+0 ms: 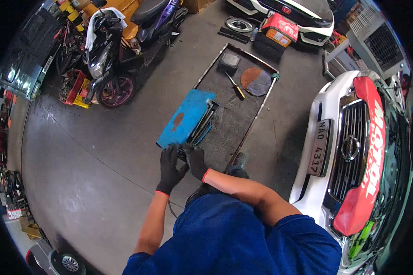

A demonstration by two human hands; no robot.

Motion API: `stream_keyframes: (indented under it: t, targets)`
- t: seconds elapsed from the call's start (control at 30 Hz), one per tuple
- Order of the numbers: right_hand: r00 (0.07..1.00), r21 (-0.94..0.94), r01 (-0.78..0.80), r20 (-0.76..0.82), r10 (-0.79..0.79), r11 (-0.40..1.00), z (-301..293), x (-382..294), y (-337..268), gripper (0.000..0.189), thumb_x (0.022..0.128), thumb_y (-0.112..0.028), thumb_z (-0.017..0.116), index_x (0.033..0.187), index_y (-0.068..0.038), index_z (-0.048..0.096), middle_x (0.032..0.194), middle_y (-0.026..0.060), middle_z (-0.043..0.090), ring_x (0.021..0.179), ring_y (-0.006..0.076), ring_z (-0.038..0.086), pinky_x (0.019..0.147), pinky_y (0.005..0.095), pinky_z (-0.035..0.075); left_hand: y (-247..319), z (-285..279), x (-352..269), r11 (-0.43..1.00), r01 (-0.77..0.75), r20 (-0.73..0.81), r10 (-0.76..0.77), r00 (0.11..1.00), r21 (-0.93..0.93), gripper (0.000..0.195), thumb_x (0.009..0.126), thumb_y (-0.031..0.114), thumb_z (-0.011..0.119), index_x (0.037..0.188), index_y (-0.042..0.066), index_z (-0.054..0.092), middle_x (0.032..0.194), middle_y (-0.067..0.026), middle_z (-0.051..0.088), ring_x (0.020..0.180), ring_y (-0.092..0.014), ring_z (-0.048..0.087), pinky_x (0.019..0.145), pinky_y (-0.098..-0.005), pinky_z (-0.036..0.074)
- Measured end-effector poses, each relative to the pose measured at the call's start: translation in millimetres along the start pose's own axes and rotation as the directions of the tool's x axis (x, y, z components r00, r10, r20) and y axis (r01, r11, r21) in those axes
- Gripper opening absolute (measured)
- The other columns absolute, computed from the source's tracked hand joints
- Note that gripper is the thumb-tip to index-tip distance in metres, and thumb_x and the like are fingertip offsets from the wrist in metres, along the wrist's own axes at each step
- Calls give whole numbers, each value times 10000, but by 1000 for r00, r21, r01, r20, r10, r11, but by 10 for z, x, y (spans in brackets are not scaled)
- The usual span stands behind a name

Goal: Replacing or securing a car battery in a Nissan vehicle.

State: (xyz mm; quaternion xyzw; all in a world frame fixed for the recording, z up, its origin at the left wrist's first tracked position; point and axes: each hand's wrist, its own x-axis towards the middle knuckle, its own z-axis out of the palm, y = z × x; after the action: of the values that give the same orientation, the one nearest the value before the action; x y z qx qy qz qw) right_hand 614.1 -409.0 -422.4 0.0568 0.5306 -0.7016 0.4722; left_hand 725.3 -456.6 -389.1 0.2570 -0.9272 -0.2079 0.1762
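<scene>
A blue metal case [186, 117] with a rusty patch on its face lies across the left edge of a dark metal tray [227, 127]. Along the case's right side run several dark, narrow metal strips [203, 122]. My left hand [171, 168], in a black glove with a red cuff, is at the near end of the case. Close beside it, my right hand [197, 161] wears a matching glove. Between the fingers shows a small dark thing [181, 153], too blurred to name. Both hands' fingertips are partly hidden, so their grip is unclear.
Farther up the tray are a yellow-handled screwdriver [239, 88], a round brown-and-grey disc [256, 81] and a square container [229, 62]. A white car [306, 192] with a red cover stands at right. Motorcycles [113, 79] stand at upper left. My shoe [240, 160] is near the tray.
</scene>
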Motion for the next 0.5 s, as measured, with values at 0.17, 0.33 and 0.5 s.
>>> stream_keyframes:
  t: [0.17, 0.33, 0.5]
  targets:
    - [723, -338, 637, 573, -386, 693, 522, 205, -365, 236, 909, -179, 536, 1035, -3, 629, 905, 104, 671, 861, 177, 622, 758, 334, 492, -634, -342, 404, 996, 80, -102, -83, 991, -25, 626, 772, 162, 652, 1353, 91, 430, 1307, -196, 491, 1200, -365, 469, 974, -445, 396]
    - [764, -509, 644, 390, -514, 571, 30, 409, -436, 253, 915, -143, 544, 1112, 3, 606, 1049, 89, 649, 908, 149, 596, 808, 298, 482, -882, -508, 659, 959, 256, -206, -278, 938, -124, 500, 808, 71, 558, 1301, 135, 499, 1083, -198, 627, 969, -360, 618, 787, -431, 496]
    - [979, -575, 25, -152, -137, 818, -525, 407, -820, 319, 880, -241, 595, 1099, -8, 597, 1034, 125, 651, 902, 213, 615, 768, 329, 479, -1044, -487, 723, 918, 356, -102, -376, 921, -173, 362, 827, 83, 526, 1184, 43, 565, 929, -238, 647, 879, -391, 639, 747, -445, 498]
